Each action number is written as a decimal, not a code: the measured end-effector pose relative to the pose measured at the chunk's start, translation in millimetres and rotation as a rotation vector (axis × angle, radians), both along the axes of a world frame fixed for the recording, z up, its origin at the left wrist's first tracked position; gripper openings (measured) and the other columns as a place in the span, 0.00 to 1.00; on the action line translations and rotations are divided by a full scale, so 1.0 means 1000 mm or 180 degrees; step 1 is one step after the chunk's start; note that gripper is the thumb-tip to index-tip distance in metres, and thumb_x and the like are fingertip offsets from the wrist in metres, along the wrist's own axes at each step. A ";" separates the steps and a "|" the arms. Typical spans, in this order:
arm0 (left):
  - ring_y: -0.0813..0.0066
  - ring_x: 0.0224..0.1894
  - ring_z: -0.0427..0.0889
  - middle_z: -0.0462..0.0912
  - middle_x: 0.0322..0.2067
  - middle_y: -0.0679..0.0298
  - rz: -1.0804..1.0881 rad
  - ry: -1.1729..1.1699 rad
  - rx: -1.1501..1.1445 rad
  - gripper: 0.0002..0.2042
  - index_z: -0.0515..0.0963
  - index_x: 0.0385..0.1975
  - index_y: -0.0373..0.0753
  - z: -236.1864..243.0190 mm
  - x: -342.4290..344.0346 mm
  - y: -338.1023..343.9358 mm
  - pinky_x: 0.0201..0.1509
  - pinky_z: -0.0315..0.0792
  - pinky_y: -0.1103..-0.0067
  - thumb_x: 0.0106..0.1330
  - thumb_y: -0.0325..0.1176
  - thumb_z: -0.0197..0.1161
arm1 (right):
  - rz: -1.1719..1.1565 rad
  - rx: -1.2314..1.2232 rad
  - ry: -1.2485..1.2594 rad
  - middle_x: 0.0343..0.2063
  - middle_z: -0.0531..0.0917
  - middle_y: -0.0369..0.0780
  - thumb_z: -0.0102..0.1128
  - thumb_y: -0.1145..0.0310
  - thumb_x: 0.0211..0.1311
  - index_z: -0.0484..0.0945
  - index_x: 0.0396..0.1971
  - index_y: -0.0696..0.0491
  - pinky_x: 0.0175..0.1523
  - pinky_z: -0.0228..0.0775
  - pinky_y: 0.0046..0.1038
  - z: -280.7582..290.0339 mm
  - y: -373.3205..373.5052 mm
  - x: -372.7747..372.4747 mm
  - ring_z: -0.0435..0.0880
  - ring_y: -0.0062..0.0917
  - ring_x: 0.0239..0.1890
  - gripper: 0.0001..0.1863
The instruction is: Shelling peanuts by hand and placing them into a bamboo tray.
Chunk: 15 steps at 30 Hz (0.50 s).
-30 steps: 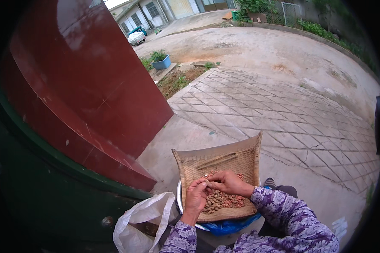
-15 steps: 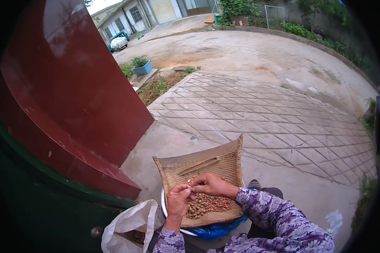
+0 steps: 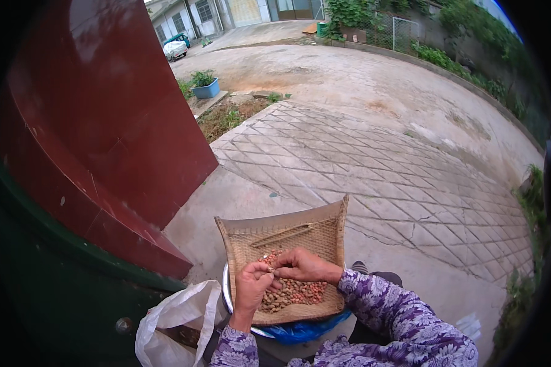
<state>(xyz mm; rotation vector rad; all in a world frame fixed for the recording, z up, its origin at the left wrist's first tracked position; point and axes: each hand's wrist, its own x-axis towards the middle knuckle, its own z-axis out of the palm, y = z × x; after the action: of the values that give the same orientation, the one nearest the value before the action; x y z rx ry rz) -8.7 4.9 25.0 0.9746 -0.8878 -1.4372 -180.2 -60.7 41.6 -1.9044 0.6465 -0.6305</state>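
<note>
A woven basket tray (image 3: 326, 243) holds brown unshelled peanuts (image 3: 277, 298) and reddish shelled peanut kernels (image 3: 311, 295). Above the pile, my left hand (image 3: 251, 287) and my right hand (image 3: 305, 267) meet with thumbs and fingertips pinched together. A small pale peanut shell (image 3: 271, 270) shows between the fingertips, mostly covered by them. On the far part of the weave lies a thin split bamboo strip (image 3: 281, 235), touched by neither hand.
Under the tray are a white basin (image 3: 227, 290) and a blue plastic bag (image 3: 306, 331). An open white sack (image 3: 150, 330) stands at the left, by the green door (image 3: 73, 293) and red wall (image 3: 122, 122). My shoe (image 3: 359, 267) is right of the tray.
The whole view has shifted slightly, moving the tray and hands a little left in the picture. Both hands keep their pinch at the same spot over the tray.
</note>
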 end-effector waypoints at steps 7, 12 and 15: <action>0.72 0.20 0.80 0.78 0.21 0.57 -0.0029 -0.0221 0.0233 0.04 0.69 0.32 0.31 -0.009 0.003 0.005 0.21 0.77 0.81 0.57 0.19 0.54 | 0.0054 -0.0202 0.0073 0.24 0.78 0.48 0.57 0.70 0.52 0.78 0.29 0.59 0.33 0.69 0.31 0.010 0.007 0.005 0.79 0.36 0.27 0.08; 0.75 0.20 0.79 0.77 0.21 0.60 -0.0197 -0.0455 0.0132 0.05 0.68 0.33 0.33 -0.008 0.000 -0.012 0.20 0.75 0.83 0.58 0.21 0.53 | -0.0045 -0.0274 0.0295 0.22 0.78 0.48 0.55 0.72 0.51 0.77 0.28 0.59 0.32 0.69 0.30 0.012 -0.001 0.002 0.78 0.37 0.25 0.07; 0.76 0.20 0.80 0.78 0.20 0.59 -0.0104 -0.0329 0.0212 0.05 0.67 0.33 0.31 -0.006 0.004 -0.010 0.20 0.75 0.84 0.57 0.21 0.53 | -0.0086 -0.0399 0.0311 0.19 0.76 0.47 0.55 0.72 0.50 0.76 0.24 0.59 0.28 0.66 0.31 0.009 -0.003 0.010 0.76 0.37 0.22 0.05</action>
<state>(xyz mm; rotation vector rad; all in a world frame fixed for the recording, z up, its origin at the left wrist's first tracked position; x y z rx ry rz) -5.2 -5.0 19.1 1.0967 -0.9400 -1.4625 -170.5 -63.4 50.9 -2.0562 0.7100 -0.6102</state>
